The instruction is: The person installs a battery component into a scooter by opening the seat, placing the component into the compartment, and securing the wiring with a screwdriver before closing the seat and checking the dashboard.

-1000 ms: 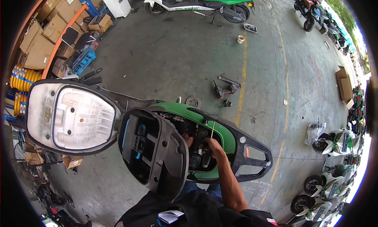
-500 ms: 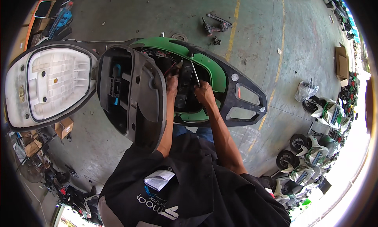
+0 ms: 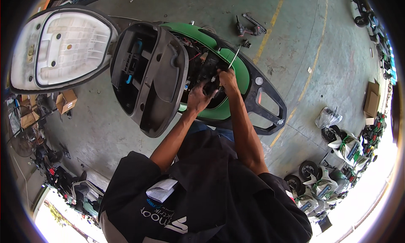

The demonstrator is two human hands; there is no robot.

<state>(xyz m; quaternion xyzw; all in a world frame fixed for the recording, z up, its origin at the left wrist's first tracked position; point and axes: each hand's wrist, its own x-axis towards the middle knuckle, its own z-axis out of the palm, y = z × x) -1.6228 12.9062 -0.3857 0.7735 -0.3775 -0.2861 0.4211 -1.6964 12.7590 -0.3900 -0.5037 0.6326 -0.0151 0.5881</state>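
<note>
Green scooter (image 3: 241, 76) bodywork, with a black tail frame, lies across in front of the person on the grey floor (image 3: 177, 11), its under-seat bay uncovered. Its seat (image 3: 71, 49) is flipped over to the left, white underside showing. Beside it, the dark grey storage bin (image 3: 149, 78) is tilted up next to the bay. Beyond the scooter, a power drill (image 3: 255, 31) lies on the floor. Both hands work at the bay: the left hand (image 3: 200, 98) is half-curled at its near side, and I cannot tell whether it grips anything; the right hand (image 3: 228, 80) is closed round a tool whose thin metal shaft (image 3: 235, 58) slants up past the far rim. Near the drill sits a small black part (image 3: 247, 43).
</note>
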